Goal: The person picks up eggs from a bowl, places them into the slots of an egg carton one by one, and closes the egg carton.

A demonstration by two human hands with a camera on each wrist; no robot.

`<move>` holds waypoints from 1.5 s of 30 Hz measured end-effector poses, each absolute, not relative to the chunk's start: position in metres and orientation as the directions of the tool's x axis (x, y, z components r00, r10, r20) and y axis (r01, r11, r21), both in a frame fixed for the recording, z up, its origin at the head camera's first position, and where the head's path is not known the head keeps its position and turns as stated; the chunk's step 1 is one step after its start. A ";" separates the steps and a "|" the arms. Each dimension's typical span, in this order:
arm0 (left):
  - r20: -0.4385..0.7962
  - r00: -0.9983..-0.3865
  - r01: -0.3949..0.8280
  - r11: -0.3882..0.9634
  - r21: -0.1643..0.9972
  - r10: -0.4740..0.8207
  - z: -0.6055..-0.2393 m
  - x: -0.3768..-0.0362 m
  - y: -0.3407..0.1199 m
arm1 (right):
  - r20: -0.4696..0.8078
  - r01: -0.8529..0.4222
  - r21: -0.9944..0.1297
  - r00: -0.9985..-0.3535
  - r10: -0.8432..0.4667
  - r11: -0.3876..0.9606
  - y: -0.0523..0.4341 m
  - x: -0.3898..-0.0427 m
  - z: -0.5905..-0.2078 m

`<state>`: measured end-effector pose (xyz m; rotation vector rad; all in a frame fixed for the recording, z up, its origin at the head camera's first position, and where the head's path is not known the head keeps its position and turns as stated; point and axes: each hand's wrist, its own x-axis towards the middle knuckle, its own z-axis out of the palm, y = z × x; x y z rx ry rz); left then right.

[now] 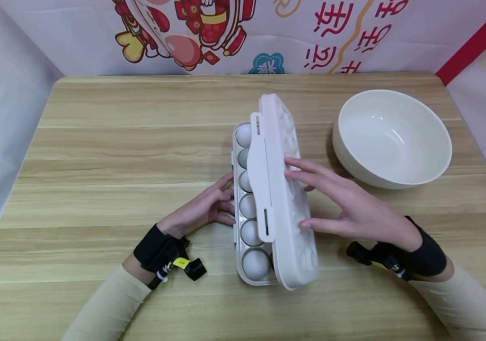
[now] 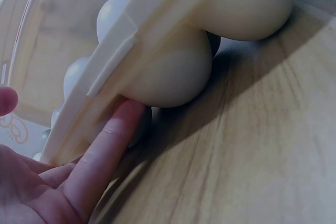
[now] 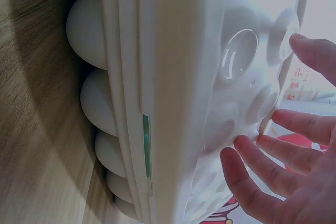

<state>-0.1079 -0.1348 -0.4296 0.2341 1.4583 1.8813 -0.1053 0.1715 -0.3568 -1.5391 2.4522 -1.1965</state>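
Egg box [image 1: 264, 265] sits mid-table w/ eggs [image 1: 255, 264] showing. Left hand [image 1: 202, 208], fingers straight, braces tray edge; right hand [image 1: 345, 208], fingers spread, presses half-raised lid [image 1: 281, 189]. Prob. light, stiff plastic, fragile load: hold by rims. Bowl [image 1: 392, 137] beyond.

Cream sleeves [image 1: 110, 303], blk wrist straps [image 1: 157, 251] w/ yellow tag [image 1: 181, 262].
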 end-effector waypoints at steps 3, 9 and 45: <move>-0.284 -0.716 -0.432 -0.084 0.898 0.638 -0.429 -0.108 -0.135 | 0.367 -0.770 -0.595 -0.514 -0.775 0.229 0.170 -0.105 -0.356; -0.278 -0.715 -0.429 -0.089 0.899 0.641 -0.430 -0.107 -0.136 | 0.312 -0.763 -0.584 -0.526 -0.791 0.277 0.168 -0.106 -0.353; -0.257 -0.704 -0.432 -0.113 0.895 0.662 -0.432 -0.106 -0.135 | 0.118 -0.799 -0.458 -0.490 -0.864 0.390 0.143 -0.109 -0.335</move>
